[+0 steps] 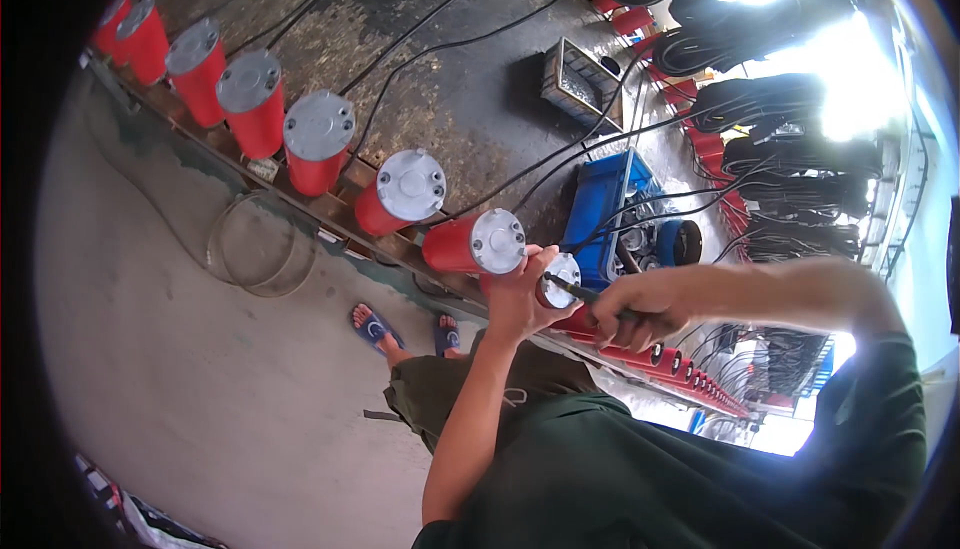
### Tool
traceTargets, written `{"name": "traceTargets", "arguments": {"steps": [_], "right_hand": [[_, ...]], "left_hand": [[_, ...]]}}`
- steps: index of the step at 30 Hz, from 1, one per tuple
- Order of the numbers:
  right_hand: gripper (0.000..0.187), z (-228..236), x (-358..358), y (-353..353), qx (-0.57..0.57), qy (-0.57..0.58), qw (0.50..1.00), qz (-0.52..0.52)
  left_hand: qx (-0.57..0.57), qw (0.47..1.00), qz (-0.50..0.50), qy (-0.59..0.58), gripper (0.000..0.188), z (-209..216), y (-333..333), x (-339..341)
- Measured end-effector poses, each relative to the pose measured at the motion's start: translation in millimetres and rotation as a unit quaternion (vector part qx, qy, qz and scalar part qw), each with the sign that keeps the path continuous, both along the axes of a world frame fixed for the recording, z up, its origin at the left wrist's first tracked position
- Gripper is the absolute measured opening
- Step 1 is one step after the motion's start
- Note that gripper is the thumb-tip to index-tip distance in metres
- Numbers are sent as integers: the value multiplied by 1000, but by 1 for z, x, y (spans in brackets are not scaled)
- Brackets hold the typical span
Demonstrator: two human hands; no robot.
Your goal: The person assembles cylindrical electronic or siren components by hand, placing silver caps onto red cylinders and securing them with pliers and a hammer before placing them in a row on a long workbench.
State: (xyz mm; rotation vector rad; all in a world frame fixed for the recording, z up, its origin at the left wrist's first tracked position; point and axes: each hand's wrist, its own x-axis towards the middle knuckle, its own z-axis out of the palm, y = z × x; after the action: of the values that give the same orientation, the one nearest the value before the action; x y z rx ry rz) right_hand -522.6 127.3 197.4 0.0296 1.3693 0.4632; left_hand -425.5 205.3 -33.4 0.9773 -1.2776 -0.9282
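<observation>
A row of red cylinders with grey metal end caps stands along a low wooden rail, running from far left to lower right. My left hand (522, 297) is wrapped round the rim of one grey end cap (562, 275) near the middle. My right hand (640, 311) is closed round the handle of what looks like a screwdriver (572, 289). Its dark shaft reaches across to the edge of that cap, where the tip lies close to my left fingers. Directly left of this cap sits another red cylinder (448, 246), apart from my hands.
Beyond the row stands a blue crate (598, 211) holding metal parts. A grey crate (578, 97) lies farther back on the stained floor. Black cables (455, 47) stretch across to hanging black coils (770, 99). A loose hose loop (215, 254) lies on the near floor.
</observation>
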Motion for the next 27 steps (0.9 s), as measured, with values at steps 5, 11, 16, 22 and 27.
{"name": "traceTargets", "arguments": {"steps": [5,11,16,22,27], "right_hand": [[23,18,77,24,-82,36,868,-488],[47,23,-89,84,-193,-171,925,-279],[75,22,-272,134,-557,255,713,340],[81,-65,-429,146,-658,224,537,478],[33,-80,-455,135,-793,229,494,271]], "left_hand": [[86,989,-48,109,50,-37,10,-23],[20,998,-32,-42,93,18,1,-5],[15,985,3,-174,90,65,12,-13],[-35,959,-78,-269,33,137,-10,-168],[212,710,-218,-635,39,65,-75,-245]]}}
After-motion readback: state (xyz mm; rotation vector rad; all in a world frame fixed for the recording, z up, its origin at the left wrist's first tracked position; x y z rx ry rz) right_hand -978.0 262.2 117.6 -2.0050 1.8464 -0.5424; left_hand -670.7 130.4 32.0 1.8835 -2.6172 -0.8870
